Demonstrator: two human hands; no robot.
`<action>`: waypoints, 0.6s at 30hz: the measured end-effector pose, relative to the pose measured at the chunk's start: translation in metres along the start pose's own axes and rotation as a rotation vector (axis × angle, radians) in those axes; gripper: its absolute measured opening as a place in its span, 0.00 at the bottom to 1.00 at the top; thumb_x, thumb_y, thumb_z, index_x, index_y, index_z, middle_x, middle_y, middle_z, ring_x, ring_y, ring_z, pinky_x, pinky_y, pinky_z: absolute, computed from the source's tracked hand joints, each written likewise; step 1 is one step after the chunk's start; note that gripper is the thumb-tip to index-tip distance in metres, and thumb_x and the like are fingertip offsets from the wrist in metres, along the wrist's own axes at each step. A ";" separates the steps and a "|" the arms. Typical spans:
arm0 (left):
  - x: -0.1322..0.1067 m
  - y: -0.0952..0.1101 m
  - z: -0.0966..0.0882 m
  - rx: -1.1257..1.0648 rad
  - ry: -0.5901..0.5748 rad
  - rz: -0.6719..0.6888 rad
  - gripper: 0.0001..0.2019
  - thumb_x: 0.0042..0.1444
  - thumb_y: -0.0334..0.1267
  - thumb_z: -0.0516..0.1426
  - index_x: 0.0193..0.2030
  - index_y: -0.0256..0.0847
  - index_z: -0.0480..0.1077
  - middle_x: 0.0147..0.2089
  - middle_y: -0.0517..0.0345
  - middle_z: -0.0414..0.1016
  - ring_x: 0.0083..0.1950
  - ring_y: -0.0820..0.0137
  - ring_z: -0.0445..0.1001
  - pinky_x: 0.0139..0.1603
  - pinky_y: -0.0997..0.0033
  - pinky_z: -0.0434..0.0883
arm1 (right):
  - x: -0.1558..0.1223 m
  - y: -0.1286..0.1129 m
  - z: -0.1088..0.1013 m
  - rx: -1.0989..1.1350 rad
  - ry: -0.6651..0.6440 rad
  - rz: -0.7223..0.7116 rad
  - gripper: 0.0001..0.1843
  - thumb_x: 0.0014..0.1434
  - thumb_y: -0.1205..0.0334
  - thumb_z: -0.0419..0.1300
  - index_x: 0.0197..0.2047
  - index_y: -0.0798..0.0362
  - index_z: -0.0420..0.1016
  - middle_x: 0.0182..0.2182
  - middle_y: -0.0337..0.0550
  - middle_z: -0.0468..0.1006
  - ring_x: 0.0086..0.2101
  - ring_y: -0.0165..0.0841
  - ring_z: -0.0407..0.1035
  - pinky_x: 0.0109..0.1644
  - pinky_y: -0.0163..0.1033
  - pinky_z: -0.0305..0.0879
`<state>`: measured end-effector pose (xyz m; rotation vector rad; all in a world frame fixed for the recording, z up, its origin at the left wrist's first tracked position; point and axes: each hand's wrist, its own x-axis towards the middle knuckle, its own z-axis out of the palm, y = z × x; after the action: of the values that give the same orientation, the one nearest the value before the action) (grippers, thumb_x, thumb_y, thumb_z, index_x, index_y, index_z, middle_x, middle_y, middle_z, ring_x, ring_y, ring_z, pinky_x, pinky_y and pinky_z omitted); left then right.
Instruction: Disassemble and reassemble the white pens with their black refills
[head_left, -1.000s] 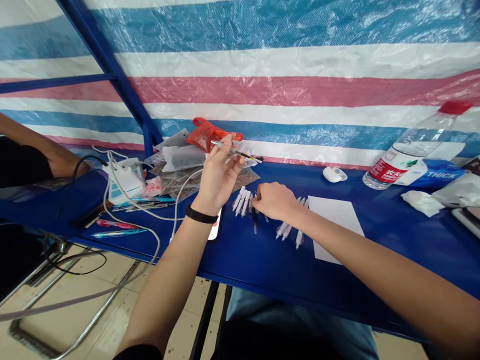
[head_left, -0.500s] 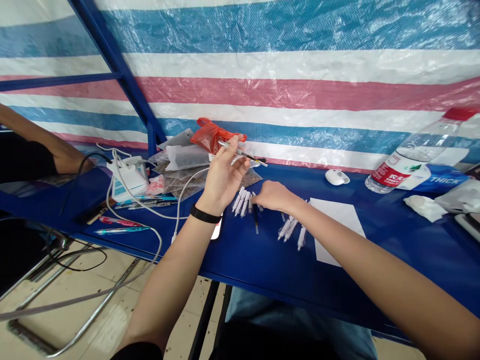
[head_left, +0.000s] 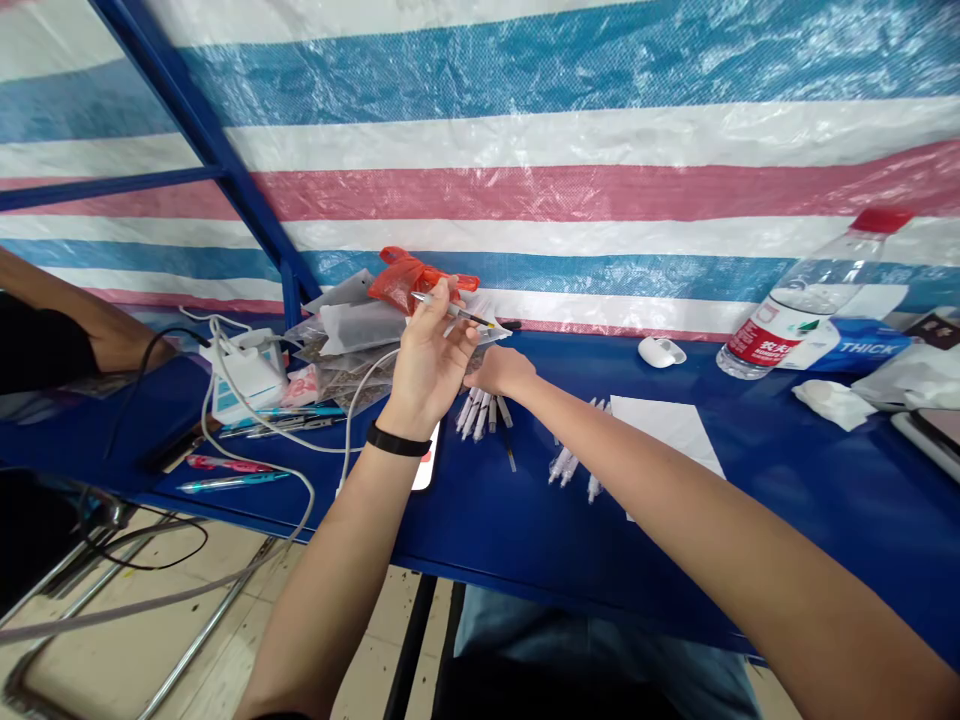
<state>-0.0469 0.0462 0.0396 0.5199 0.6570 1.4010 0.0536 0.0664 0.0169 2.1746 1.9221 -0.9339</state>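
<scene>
My left hand, palm up with a black band at the wrist, pinches a thin pen refill with a pale, pointed end between thumb and fingers. Close beside it is my right hand, its fingers curled and their tips partly hidden, so what they hold cannot be made out. Below the right hand lies a row of white pen barrels. Another dark refill rests on the blue table near them. More white pens lie under my right forearm, next to a white paper sheet.
A red plastic bag and clear bags sit at the back. White cables run past a white power strip and loose pens. A phone lies by my left wrist. A water bottle and white earbud case stand right.
My right hand has moved from the row of white pens up and left towards my left hand. My left hand still holds the refill. The view has shifted slightly.
</scene>
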 end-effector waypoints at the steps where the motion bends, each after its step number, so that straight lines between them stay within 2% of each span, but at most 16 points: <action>1: -0.001 0.001 0.001 -0.005 0.013 -0.004 0.09 0.70 0.35 0.58 0.39 0.43 0.78 0.33 0.61 0.76 0.29 0.80 0.73 0.28 0.85 0.73 | 0.003 -0.002 0.000 0.007 -0.010 -0.002 0.21 0.63 0.52 0.67 0.53 0.57 0.78 0.50 0.56 0.80 0.51 0.45 0.77 0.50 0.40 0.73; 5: -0.001 0.001 0.001 0.019 0.006 0.003 0.08 0.70 0.37 0.59 0.39 0.45 0.79 0.32 0.61 0.76 0.28 0.80 0.72 0.29 0.84 0.73 | 0.003 -0.008 -0.003 0.004 -0.046 -0.017 0.20 0.64 0.56 0.66 0.55 0.57 0.78 0.53 0.54 0.79 0.53 0.44 0.76 0.52 0.40 0.73; 9: 0.000 0.001 -0.003 0.026 -0.038 0.027 0.06 0.68 0.39 0.61 0.39 0.46 0.80 0.33 0.61 0.76 0.29 0.80 0.73 0.30 0.84 0.74 | -0.003 -0.010 -0.005 -0.034 -0.050 -0.015 0.26 0.63 0.51 0.68 0.59 0.58 0.76 0.58 0.59 0.75 0.59 0.50 0.72 0.57 0.46 0.71; 18: 0.003 0.000 -0.005 0.032 -0.051 0.041 0.05 0.67 0.39 0.62 0.40 0.46 0.80 0.34 0.61 0.77 0.30 0.80 0.74 0.30 0.83 0.74 | 0.008 -0.010 0.002 -0.017 -0.068 -0.089 0.16 0.59 0.57 0.69 0.48 0.58 0.80 0.44 0.53 0.81 0.45 0.43 0.77 0.48 0.37 0.72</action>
<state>-0.0505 0.0487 0.0354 0.5956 0.6313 1.4134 0.0434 0.0740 0.0144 2.0356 2.0021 -0.9885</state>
